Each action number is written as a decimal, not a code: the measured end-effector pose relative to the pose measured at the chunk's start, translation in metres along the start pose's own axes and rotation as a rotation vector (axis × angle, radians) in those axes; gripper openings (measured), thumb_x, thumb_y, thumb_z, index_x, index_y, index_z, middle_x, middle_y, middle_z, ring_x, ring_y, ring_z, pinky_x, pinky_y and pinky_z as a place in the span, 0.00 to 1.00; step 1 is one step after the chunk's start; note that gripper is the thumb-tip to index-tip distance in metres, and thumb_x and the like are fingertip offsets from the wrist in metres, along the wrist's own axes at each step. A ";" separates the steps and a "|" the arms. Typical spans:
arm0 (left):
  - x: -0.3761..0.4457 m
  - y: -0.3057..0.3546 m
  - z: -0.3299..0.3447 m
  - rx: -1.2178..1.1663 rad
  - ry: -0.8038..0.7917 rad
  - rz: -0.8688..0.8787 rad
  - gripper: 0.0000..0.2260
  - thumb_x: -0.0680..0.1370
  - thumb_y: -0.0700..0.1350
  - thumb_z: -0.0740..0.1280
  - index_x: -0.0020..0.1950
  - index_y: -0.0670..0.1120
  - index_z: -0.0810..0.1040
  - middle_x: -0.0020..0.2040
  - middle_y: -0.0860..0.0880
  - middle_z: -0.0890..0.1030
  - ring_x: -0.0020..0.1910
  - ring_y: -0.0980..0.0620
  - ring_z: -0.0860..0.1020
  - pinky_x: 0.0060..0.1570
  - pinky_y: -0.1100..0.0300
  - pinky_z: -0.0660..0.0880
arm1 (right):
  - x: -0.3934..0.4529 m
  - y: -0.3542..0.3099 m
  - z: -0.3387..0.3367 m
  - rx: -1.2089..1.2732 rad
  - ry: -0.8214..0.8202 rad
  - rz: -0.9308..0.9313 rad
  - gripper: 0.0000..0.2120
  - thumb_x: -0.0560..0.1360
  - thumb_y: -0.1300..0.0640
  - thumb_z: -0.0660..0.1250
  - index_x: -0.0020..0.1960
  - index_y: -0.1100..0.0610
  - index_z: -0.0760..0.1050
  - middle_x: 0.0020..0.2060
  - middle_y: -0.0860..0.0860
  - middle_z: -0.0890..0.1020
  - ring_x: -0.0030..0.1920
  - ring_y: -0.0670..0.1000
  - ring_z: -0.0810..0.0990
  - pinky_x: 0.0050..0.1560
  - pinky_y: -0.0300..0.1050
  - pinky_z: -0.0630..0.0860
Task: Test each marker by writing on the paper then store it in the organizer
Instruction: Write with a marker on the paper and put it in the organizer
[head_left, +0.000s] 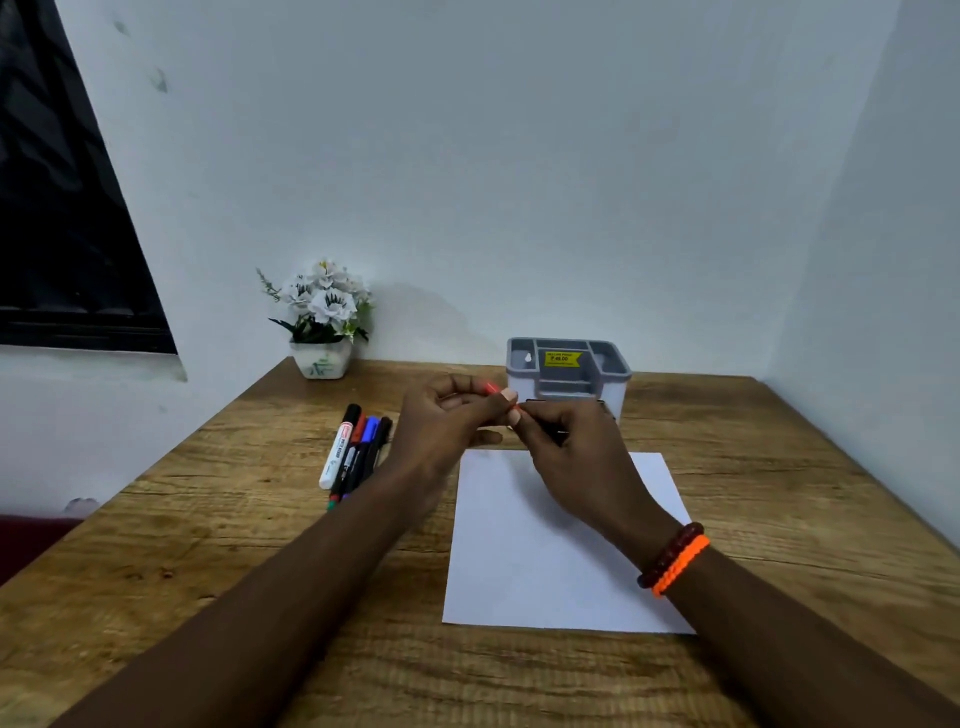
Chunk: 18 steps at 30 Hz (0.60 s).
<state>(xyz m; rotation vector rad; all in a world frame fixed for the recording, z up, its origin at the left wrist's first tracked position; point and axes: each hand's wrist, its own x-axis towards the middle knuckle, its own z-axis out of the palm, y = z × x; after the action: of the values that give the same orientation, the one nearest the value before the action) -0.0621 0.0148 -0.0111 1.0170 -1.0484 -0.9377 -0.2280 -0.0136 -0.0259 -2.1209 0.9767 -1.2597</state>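
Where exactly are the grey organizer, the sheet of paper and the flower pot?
grey organizer (618, 397): head view, on its pale front wall, right of the hands.
sheet of paper (524, 561): head view, on its bare middle.
flower pot (321, 362): head view, on the white pot's front.

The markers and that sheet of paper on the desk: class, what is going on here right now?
A person holds one marker above the paper with both hands. The left hand pinches its red cap end, and the right hand grips the dark barrel, as if uncapping it. The paper looks unmarked. The other markers lie in a bunch to the left of the paper, and the grey organizer at the back of the wooden table has none visible in it.
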 end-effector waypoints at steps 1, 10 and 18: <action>0.000 0.000 0.000 -0.012 -0.007 -0.006 0.13 0.74 0.41 0.78 0.52 0.35 0.81 0.44 0.39 0.86 0.46 0.44 0.87 0.43 0.55 0.81 | 0.000 0.001 -0.001 0.008 0.002 0.000 0.10 0.85 0.54 0.69 0.54 0.54 0.90 0.34 0.43 0.85 0.37 0.43 0.81 0.38 0.34 0.72; 0.000 0.007 -0.001 -0.097 -0.001 -0.058 0.17 0.75 0.37 0.76 0.57 0.27 0.78 0.49 0.33 0.84 0.47 0.42 0.86 0.48 0.55 0.83 | -0.001 -0.008 0.000 0.022 -0.004 0.076 0.12 0.85 0.50 0.68 0.63 0.51 0.87 0.47 0.48 0.90 0.48 0.46 0.87 0.54 0.54 0.84; 0.018 0.021 -0.027 0.299 0.214 0.161 0.07 0.81 0.39 0.65 0.53 0.44 0.83 0.42 0.45 0.85 0.41 0.53 0.83 0.42 0.54 0.80 | -0.007 -0.014 -0.003 0.102 -0.152 0.200 0.15 0.85 0.60 0.67 0.66 0.45 0.71 0.47 0.56 0.85 0.37 0.45 0.82 0.39 0.39 0.77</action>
<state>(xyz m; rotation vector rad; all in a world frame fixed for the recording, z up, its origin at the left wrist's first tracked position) -0.0291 0.0088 0.0083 1.2299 -1.0905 -0.5373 -0.2280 0.0003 -0.0190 -1.9554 1.0083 -1.0141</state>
